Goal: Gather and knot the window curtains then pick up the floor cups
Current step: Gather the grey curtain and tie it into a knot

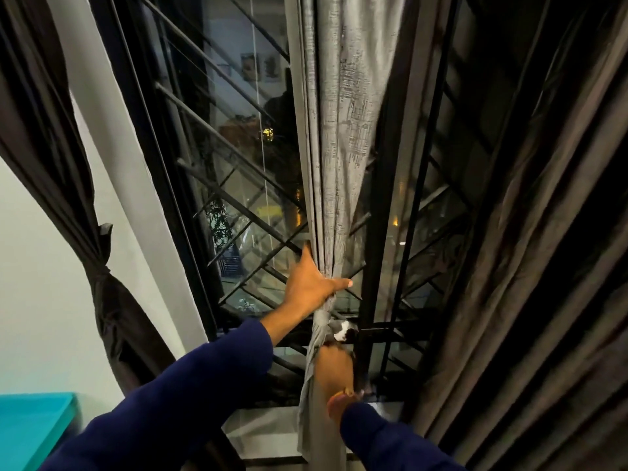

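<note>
Item: grey curtain (334,130), gathered at window centre, knot (323,322) formed, both hands on it.

I see my left hand (311,283) reaching up, arm extended, palm against the bunched folds just above the knot, thumb stretched to the right, fingers wrapped behind the cloth. My right hand (334,368) sits below the knot, gripping the hanging tail, wrist bent, orange band (343,396) at the cuff; it is blurred. Dark curtain (102,277), left, already knotted. Dark curtain (530,266), right, hangs loose. Window grille (238,198) behind. Teal tabletop (34,426) at lower left.
</note>
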